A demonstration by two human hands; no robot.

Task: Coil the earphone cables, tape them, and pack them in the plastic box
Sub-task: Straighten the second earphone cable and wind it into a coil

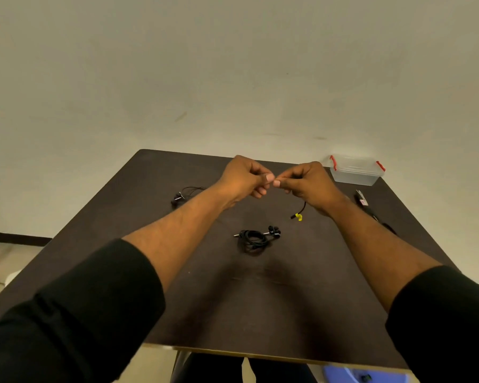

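Observation:
My left hand and my right hand are raised over the dark table, fingertips pinched together and touching. A thin black cable with a yellow tag hangs from my right hand. What the fingertips pinch is too small to tell. A coiled black earphone lies on the table below the hands. Another earphone lies loose at the left, behind my left forearm. A clear plastic box with red clips stands at the far right corner.
A dark small object with a white and red label lies by the right edge, partly behind my right forearm. A pale wall rises behind the table. A blue object shows below the near edge.

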